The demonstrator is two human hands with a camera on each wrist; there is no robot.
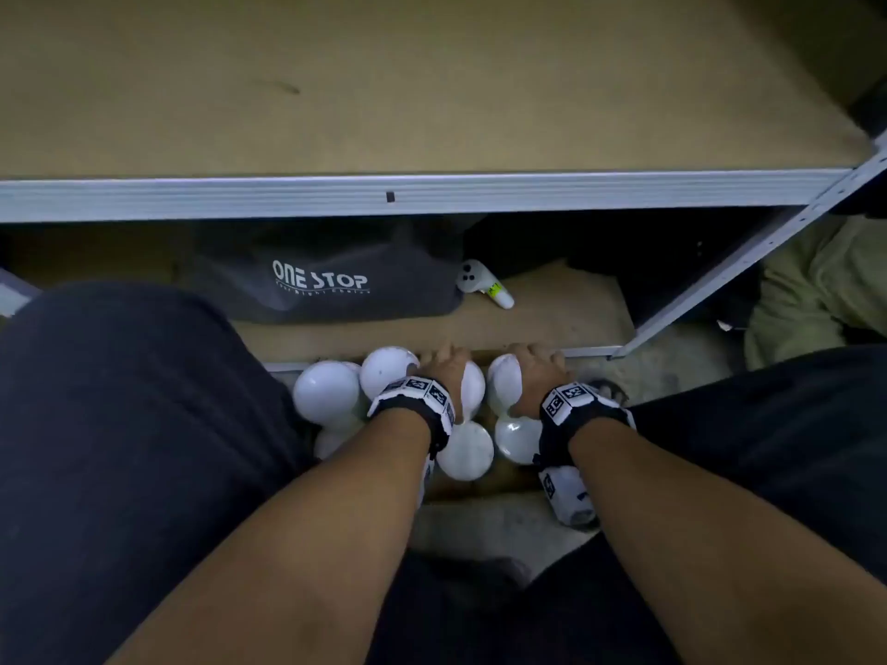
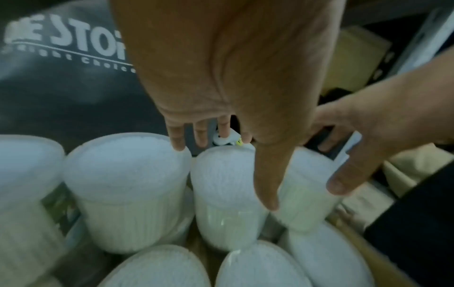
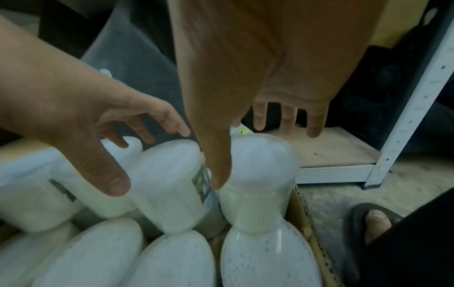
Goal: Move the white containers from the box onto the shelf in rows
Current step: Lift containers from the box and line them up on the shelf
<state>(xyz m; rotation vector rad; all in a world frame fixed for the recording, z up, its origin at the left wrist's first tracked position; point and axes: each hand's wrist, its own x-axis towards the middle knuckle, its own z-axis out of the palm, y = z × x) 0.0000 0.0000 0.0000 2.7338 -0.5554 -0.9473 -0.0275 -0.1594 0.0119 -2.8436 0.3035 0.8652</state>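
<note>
Below, at the bottom centre of the head view, I reach both hands into the box [image 3: 310,221] of white containers [image 1: 326,391] on the floor. My left hand [image 1: 444,369] spreads its grip over one container [image 2: 224,186], thumb down its side, fingers straight, nothing clasped yet. My right hand [image 1: 537,371] does the same over the neighbouring container [image 3: 258,174], grip wide and holding nothing. Across the top of the frame the brown shelf [image 1: 432,88] shows no containers in the part I can see, so by my judgement the job is barely begun: many containers stand packed in the box, all left to lift and line up. A dark bag [image 1: 326,276] sits beneath.
</note>
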